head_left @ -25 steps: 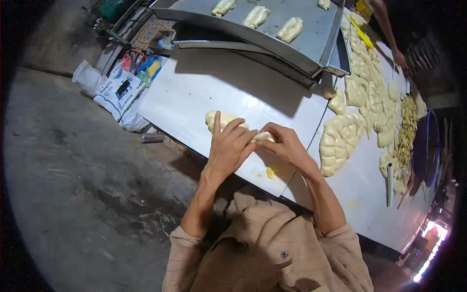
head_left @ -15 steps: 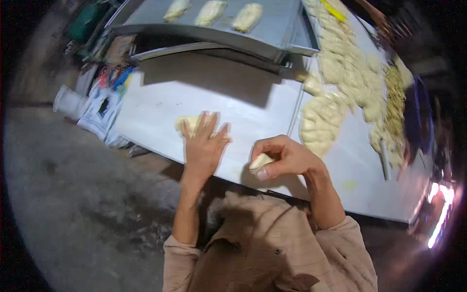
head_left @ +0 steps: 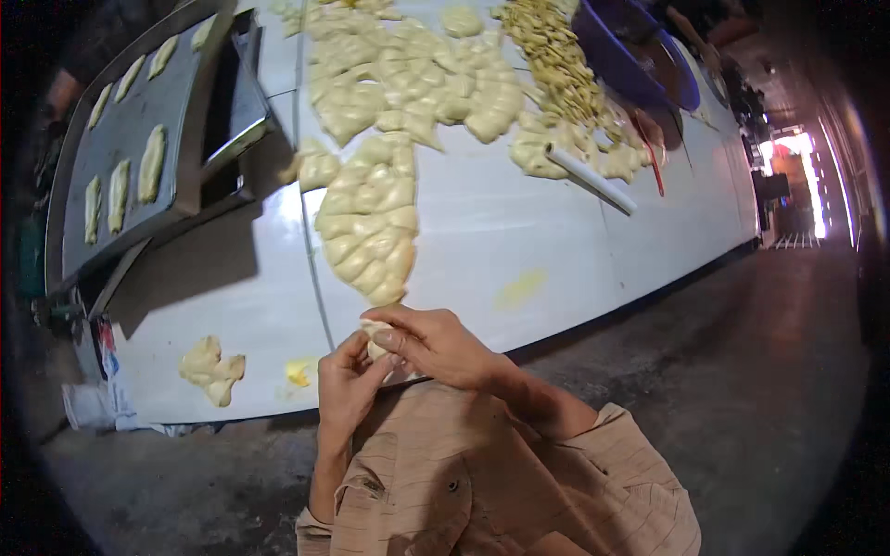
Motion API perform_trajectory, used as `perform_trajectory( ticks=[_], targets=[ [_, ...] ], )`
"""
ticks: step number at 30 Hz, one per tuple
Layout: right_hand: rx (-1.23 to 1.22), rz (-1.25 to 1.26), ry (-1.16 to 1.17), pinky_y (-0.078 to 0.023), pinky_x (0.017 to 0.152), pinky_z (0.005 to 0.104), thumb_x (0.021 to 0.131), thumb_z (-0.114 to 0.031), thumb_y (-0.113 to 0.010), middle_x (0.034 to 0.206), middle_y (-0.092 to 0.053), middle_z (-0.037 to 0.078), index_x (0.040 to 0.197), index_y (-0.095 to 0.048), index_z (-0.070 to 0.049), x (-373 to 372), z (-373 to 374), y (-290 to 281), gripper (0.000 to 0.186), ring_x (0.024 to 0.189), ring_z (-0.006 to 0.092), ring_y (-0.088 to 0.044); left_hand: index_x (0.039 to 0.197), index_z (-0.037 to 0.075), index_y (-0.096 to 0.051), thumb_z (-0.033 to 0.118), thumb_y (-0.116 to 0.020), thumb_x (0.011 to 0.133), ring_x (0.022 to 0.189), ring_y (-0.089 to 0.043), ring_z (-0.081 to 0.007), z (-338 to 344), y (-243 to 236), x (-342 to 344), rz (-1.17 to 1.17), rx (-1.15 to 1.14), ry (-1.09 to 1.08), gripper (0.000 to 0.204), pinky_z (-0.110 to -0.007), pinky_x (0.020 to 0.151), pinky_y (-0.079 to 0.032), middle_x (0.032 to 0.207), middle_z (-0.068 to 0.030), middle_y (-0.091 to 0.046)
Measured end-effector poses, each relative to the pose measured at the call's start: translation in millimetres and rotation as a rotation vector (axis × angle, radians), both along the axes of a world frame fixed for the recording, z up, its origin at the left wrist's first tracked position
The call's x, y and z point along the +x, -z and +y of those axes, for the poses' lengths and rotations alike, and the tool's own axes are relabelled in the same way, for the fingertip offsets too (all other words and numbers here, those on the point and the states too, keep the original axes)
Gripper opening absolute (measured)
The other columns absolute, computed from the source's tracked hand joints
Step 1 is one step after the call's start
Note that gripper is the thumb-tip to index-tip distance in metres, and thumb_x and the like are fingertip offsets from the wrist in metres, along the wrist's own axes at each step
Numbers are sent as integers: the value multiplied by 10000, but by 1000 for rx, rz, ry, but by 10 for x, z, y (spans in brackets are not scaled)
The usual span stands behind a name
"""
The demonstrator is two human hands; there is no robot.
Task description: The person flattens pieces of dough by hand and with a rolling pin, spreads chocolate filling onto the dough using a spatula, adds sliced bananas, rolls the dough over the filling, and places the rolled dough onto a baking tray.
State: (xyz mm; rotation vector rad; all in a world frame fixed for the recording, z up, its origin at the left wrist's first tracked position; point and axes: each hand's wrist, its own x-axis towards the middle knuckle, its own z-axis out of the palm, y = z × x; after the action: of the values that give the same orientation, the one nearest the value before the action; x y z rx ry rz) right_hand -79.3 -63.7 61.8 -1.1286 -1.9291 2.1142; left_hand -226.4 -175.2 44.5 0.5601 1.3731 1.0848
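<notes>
Close to my body, at the table's near edge, both hands pinch one small piece of pale dough (head_left: 373,335). The left hand (head_left: 345,389) grips it from the left and the right hand (head_left: 440,345) from the right, partly covering it. Left of them, a flattened, uneven dough sheet (head_left: 213,372) lies by itself on the table. Between that sheet and my left hand is a small yellow lump (head_left: 298,373), soft-looking. Just beyond my fingers begins a mass of shiny portioned dough pieces (head_left: 371,227).
Stacked metal trays (head_left: 176,199) with long shaped dough pieces stand at the left. Further right on the white table (head_left: 482,232) are a white rolling rod (head_left: 591,178), a heap of yellowish strips (head_left: 552,65) and a purple basin (head_left: 681,79). Another person's arm (head_left: 691,32) shows at the far right.
The view has swung to the right. My left hand has come off the flattened dough and joined my right hand on the small dough piece.
</notes>
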Motion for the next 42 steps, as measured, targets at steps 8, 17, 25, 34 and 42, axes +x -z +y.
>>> perform_trajectory(
  ticks=[8, 17, 25, 34, 42],
  targets=[
    [1152, -388, -253, -265, 1173, 615, 947, -537, -589, 1577, -408, 148, 1499, -447, -72, 1350, -55, 545, 736, 1469, 290, -370, 1260, -67, -634, 37, -723, 930, 921, -677, -121, 217, 100, 283, 102, -12, -267, 358, -258, 802, -571, 1059, -100, -716],
    [1145, -896, 164, -53, 1168, 718, 929, -638, -536, 1631, -277, 221, 1557, -290, 23, 2154, 831, 892, 944, 1545, 320, -199, 1342, -49, -575, 100, -683, 946, 994, -708, -224, 217, 117, 439, 229, -4, -360, 436, -302, 822, -577, 1145, -148, -694],
    [1097, -288, -283, -124, 1186, 682, 881, -597, -620, 1626, -337, 112, 1545, -382, -77, 1219, 487, 728, 877, 1526, 249, -264, 1360, -47, -565, 63, -653, 922, 1001, -693, -228, 504, 116, 678, 79, 67, -251, 460, -348, 797, -609, 1156, -168, -688],
    [1002, -226, 236, -406, 1112, 446, 925, -304, -716, 1442, -521, 179, 1436, -517, -87, 1897, 818, 399, 589, 1336, 342, -507, 1324, -3, -634, 27, -729, 905, 925, -653, -96, 826, 80, 1129, 21, -58, -140, 431, -245, 792, -542, 1128, -75, -710],
    [51, 127, 239, -540, 808, 280, 980, -195, -672, 1047, -714, 88, 1351, -566, -31, 1451, 676, 561, 420, 875, 144, -658, 1507, 40, -431, -36, -640, 906, 985, -618, -91, 944, 237, 1147, -8, 143, -57, 641, -224, 807, -509, 1188, -88, -666]
  ],
)
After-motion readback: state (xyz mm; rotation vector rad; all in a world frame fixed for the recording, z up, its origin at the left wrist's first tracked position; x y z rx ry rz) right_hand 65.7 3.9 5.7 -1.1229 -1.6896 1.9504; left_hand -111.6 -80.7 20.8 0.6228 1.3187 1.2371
